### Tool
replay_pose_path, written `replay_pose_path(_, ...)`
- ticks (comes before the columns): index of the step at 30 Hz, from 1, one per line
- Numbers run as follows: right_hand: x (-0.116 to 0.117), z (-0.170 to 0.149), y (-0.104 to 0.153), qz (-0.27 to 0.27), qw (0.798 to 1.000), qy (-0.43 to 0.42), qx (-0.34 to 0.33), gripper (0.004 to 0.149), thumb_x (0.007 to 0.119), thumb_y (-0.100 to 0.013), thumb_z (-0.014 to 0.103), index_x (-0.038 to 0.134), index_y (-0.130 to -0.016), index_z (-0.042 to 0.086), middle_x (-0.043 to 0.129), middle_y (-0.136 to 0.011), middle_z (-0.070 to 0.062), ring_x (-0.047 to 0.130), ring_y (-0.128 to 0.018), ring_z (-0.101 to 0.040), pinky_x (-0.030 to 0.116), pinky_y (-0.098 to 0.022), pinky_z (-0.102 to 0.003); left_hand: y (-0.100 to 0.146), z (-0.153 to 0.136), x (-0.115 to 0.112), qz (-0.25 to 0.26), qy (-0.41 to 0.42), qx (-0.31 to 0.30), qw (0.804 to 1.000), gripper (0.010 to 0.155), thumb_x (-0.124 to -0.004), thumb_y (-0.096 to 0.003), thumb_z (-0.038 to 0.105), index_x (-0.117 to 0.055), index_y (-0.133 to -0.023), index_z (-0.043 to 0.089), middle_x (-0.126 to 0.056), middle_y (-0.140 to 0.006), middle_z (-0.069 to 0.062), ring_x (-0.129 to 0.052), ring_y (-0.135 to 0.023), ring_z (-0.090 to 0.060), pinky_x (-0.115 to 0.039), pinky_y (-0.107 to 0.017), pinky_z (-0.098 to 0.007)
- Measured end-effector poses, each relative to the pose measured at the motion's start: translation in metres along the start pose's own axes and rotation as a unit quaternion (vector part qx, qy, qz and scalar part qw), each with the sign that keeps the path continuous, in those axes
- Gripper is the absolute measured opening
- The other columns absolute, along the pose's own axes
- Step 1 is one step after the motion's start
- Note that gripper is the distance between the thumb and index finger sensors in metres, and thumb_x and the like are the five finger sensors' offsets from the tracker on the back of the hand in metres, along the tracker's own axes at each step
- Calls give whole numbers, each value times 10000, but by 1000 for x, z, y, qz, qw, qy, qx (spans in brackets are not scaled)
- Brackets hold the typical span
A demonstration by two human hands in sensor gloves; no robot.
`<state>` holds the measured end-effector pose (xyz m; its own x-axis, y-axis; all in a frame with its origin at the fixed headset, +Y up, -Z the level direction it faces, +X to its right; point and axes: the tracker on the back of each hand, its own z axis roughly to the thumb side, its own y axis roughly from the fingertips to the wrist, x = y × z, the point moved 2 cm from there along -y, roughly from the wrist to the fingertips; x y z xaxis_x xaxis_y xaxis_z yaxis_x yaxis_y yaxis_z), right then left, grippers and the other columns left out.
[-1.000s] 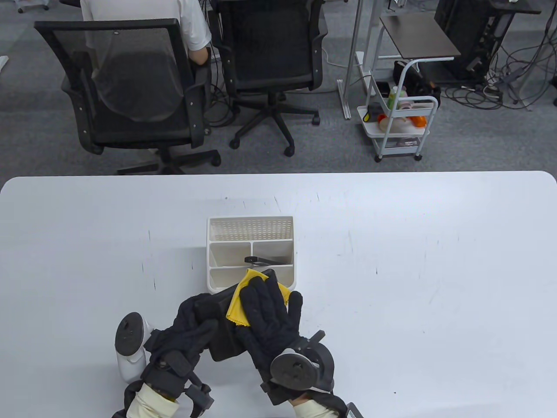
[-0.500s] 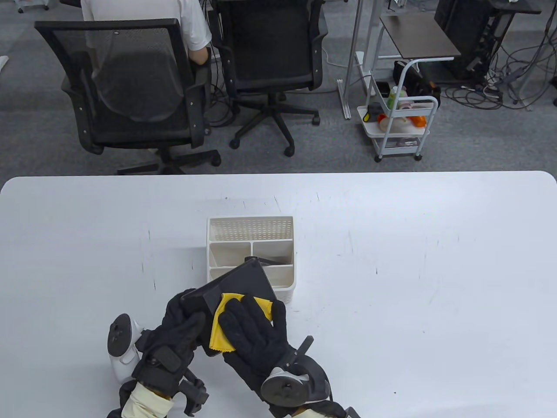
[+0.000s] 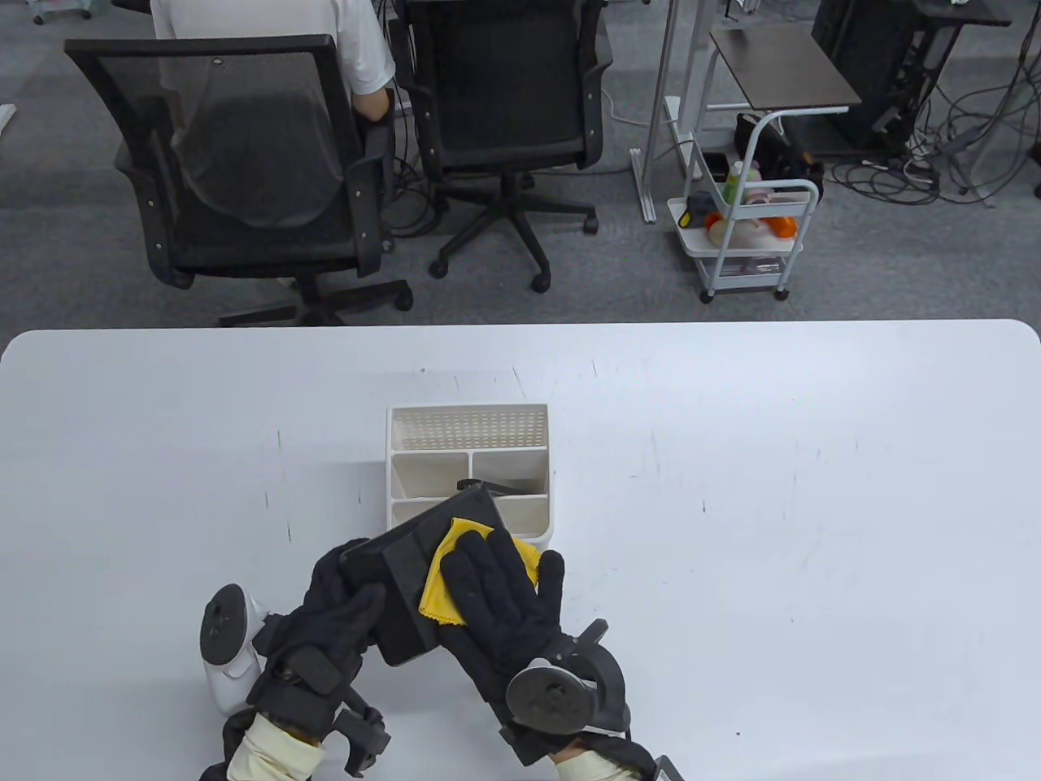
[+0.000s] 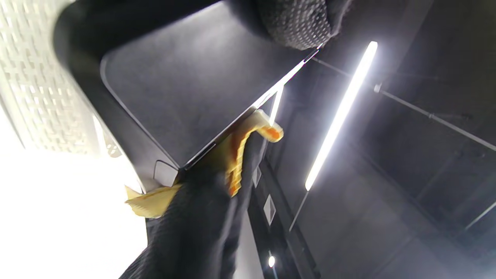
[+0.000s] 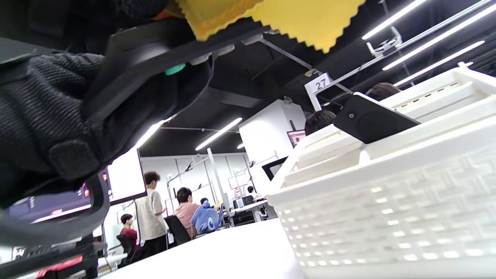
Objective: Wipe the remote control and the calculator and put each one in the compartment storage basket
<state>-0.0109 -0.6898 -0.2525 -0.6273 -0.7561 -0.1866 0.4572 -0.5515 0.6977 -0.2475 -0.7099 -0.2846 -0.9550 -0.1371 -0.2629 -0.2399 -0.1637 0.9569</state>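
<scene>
My left hand grips the near-left end of a black calculator, held tilted with its plain back up just in front of the basket. My right hand lies flat on it, fingers straight, pressing a yellow cloth against its back. In the left wrist view the cloth folds over the calculator's edge. The white compartment basket stands at mid-table. The black remote control leans in its middle-right compartment; the right wrist view shows the remote sticking out above the basket.
Two black office chairs stand beyond the table's far edge, a seated person behind the left one. A white wheeled cart stands further right. White tabletop spreads to both sides of the basket.
The right hand drew the cloth back toward me along the calculator, then slid it forward again. The left hand tilted the calculator up and shifted it slightly left.
</scene>
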Motion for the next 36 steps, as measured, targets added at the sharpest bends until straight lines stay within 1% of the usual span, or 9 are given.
replay_pose_path(5,3,13,1,8,997,-2,-71,657,641,-603,395,411,-1155,120,392,-1221,-151,287,-1095,-404,224,-598,-802,3,-2,10,33,47,2,998,569,-704,-546,312,-404,-1027,268,-696,-1059,7,-960,-834,-341,-913,-558,-410)
replay_pose_path(9,7,21,1,15,994,44,-99,709,669,-592,412,350,-1159,128,347,-1226,-145,278,-1097,-404,223,-599,-802,3,-2,9,28,41,3,999,574,-704,-549,314,-400,-1032,255,-697,-1057,-4,-967,-824,-340,-919,-550,-402)
replay_pose_path(14,10,22,0,11,995,40,-96,724,650,-597,423,299,-1161,135,257,-1227,-151,233,-1092,-420,211,-596,-804,1,-4,-2,-5,7,10,1000,572,-707,-552,317,-407,-1034,249,-705,-1053,-10,-973,-815,-344,-924,-542,-397)
replay_pose_path(17,9,28,-1,0,994,44,-105,708,643,-599,418,304,-1159,150,250,-1228,-131,225,-1091,-419,211,-597,-802,0,-5,-7,-15,12,11,1000,568,-706,-556,317,-407,-1034,249,-701,-1056,-10,-971,-818,-345,-922,-544,-401)
replay_pose_path(19,11,34,-1,5,990,59,-124,687,645,-599,412,329,-1157,166,251,-1229,-111,229,-1090,-415,211,-601,-799,0,-5,-8,-17,13,11,1000,555,-687,-563,326,-405,-1035,249,-699,-1058,-14,-966,-823,-352,-920,-547,-407)
replay_pose_path(24,16,51,1,12,970,152,-190,601,653,-596,401,495,-1136,186,296,-1228,-86,248,-1090,-402,231,-605,-792,0,-7,-5,-8,31,15,999,529,-647,-576,352,-403,-1035,254,-695,-1061,-9,-960,-832,-353,-915,-554,-412)
replay_pose_path(28,17,54,5,24,962,165,-217,580,661,-591,400,536,-1122,201,361,-1226,-63,272,-1094,-387,241,-613,-788,1,-6,-1,4,39,11,999,519,-633,-581,360,-400,-1033,258,-688,-1065,-8,-951,-842,-357,-911,-562,-418)
replay_pose_path(32,13,51,7,16,961,166,-221,543,655,-593,406,586,-1104,233,452,-1217,-35,343,-1096,-381,257,-626,-783,1,-6,1,12,43,12,999,519,-630,-583,362,-394,-1033,257,-679,-1067,-11,-947,-845,-362,-909,-566,-419)
replay_pose_path(36,18,53,5,18,961,181,-207,568,645,-599,407,537,-1124,219,405,-1220,-55,322,-1092,-395,266,-627,-778,1,-7,-2,1,33,17,999,518,-632,-584,362,-397,-1033,255,-681,-1066,-13,-947,-843,-364,-910,-564,-420)
